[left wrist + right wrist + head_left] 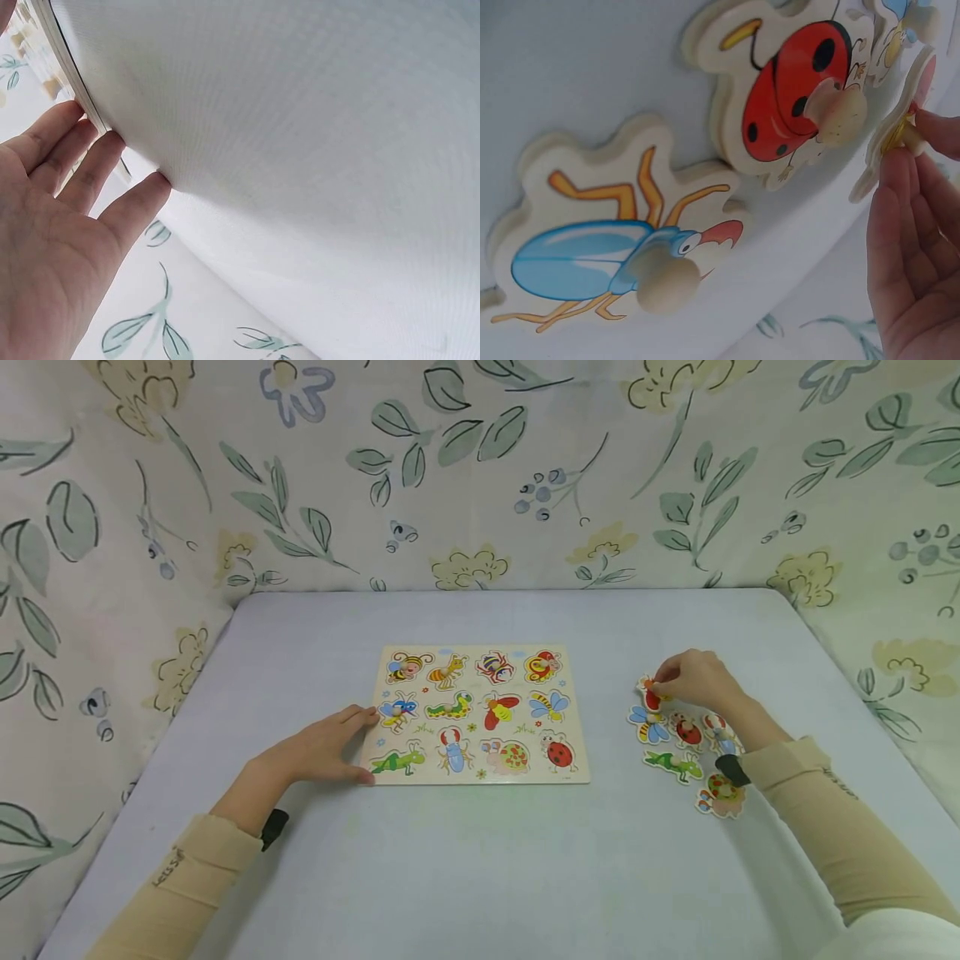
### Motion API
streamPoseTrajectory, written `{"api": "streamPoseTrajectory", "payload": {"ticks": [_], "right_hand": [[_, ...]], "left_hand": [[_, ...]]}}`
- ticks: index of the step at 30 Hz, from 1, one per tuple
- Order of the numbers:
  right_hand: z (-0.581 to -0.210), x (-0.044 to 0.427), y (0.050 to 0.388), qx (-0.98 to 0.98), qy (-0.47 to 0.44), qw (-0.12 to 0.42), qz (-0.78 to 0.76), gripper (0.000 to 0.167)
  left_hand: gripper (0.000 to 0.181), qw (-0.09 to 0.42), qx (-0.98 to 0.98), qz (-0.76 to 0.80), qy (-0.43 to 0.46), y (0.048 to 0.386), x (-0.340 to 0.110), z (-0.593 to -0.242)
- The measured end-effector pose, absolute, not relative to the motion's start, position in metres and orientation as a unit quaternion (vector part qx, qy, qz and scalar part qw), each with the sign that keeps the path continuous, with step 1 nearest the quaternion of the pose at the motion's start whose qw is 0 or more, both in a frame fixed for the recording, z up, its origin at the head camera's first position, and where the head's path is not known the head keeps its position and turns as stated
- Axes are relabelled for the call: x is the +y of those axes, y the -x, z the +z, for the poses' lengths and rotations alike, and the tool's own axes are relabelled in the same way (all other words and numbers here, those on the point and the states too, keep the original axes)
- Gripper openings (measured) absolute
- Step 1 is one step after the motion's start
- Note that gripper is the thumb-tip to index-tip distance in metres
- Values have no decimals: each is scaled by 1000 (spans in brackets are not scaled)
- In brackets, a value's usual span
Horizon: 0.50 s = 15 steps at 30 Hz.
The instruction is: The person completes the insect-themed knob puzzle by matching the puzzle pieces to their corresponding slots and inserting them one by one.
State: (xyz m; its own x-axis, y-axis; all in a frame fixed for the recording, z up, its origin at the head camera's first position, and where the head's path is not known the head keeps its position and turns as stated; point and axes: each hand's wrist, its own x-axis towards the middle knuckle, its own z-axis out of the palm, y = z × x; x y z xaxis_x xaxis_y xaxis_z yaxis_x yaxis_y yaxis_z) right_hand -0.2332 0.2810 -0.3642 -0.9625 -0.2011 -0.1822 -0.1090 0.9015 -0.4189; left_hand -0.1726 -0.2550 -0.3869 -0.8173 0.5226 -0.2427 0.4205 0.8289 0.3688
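Board, flat, cream and rectangular, in wood (pixel 427 731) — and it's carrying twelve coloured insect pictures, three rows of four! Which are seated pieces and which are printed shapes is too small to tell from the head view. Here's the left hand (pixel 318 750) at the board's left edge, fingers nearly straight and spread, tips against the rim, gripping nothing, thumb by the near-left corner.

Over on the right side, the right hand (pixel 697 678) has thumb and fingers closed in a pinch on the pale knob of a red, wooden, insect-shaped piece (pixel 652 698), which is tilted steeply in the right wrist view.

Room to work? A bare strip of the smooth white table (pixel 480 868) runs between the board's right edge and the loose group, with a broad stretch on the near side; the far table edge meets white, flower-printed fabric (pixel 450 485).

Count them — six pieces off the board, one in the fingers, five on the table: a striped, blue-winged wooden piece (pixel 648 727), a red, black-spotted wooden ladybird (pixel 780 112), a blue, orange-legged wooden beetle (pixel 581 262), a green wooden grasshopper (pixel 678 767) and, nearest the person, a round-shelled wooden snail (pixel 723 789). Two hands, two beige sleeves (pixel 840 827).
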Motion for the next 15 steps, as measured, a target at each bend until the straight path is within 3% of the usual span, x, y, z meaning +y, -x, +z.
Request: {"api": "streamPoseTrajectory", "payload": {"ticks": [15], "right_hand": [[-364,264,230,968,86,108,-210,21]], "left_hand": [[94,165,941,151,-255,173,-256,-388]]}}
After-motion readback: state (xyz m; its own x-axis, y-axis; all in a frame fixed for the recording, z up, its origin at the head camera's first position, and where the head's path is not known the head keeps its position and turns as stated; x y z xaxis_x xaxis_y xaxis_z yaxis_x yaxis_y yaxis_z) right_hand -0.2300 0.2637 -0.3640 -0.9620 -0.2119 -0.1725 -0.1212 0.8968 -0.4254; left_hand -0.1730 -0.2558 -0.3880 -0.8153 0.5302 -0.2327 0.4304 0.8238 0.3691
